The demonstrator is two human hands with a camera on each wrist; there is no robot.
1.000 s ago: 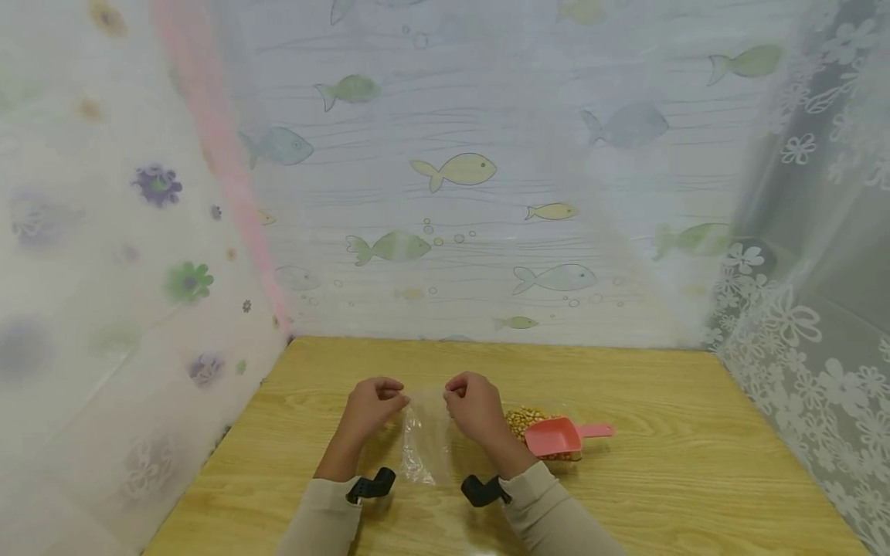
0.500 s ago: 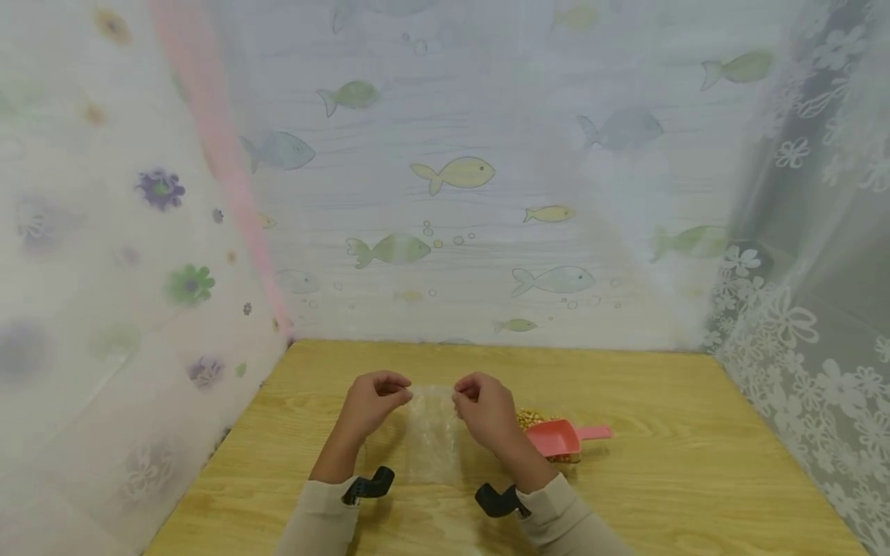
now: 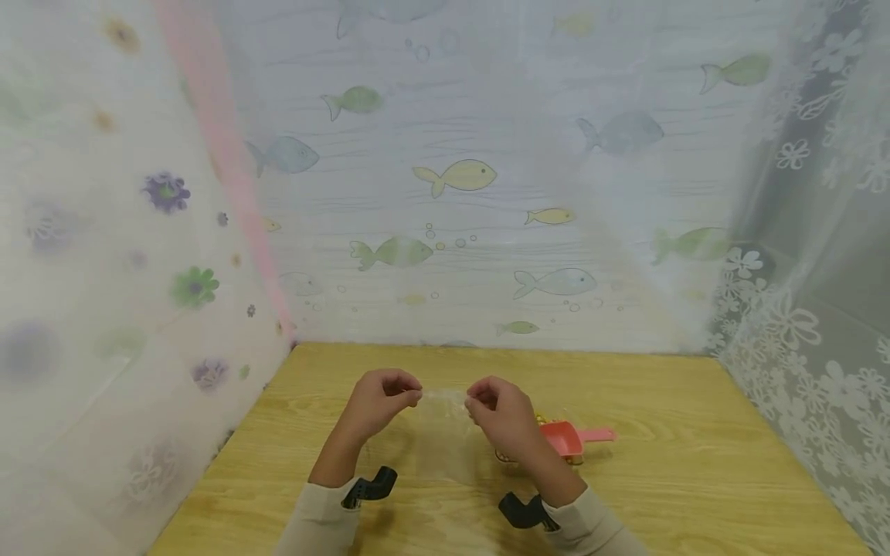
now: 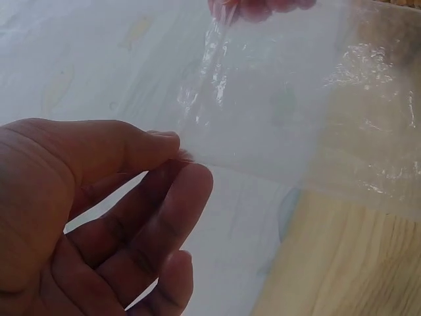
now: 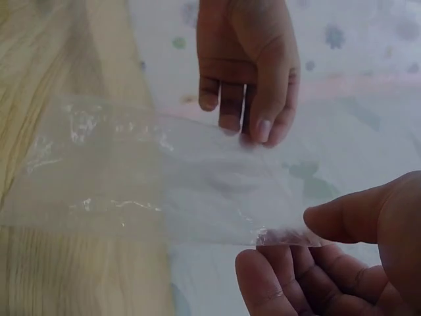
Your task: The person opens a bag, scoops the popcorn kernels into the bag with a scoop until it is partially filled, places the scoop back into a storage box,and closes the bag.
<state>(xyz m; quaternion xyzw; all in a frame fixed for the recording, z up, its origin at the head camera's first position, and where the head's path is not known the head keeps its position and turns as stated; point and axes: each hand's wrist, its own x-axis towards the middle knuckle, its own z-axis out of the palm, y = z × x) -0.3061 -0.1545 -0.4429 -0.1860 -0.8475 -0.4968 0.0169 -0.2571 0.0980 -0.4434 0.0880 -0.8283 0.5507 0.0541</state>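
Note:
A clear plastic bag (image 3: 445, 440) hangs between the two hands, its top edge stretched from one to the other; it looks flat. My left hand (image 3: 378, 401) pinches the bag's upper left corner between thumb and fingers, and the left wrist view shows that corner of the bag (image 4: 263, 118) close up. At the upper right corner my right hand (image 3: 504, 413) pinches the film; in the right wrist view the thumb lies over the bag's edge (image 5: 283, 236). Partly behind the right forearm, a pink scoop (image 3: 565, 439) lies on yellow corn kernels (image 3: 541, 418), mostly hidden.
The wood-grain table (image 3: 667, 463) spreads under both arms. Behind it hangs a fish-print curtain (image 3: 459, 232), with flower-print sheeting (image 3: 125, 309) on the left and white-flowered sheeting (image 3: 793, 324) on the right. The scoop's handle points right.
Both hands have shifted right, the right one farther, so the gap between them is slightly wider. The bag's top is spread flatter, and the right arm now covers more of the kernels and scoop.

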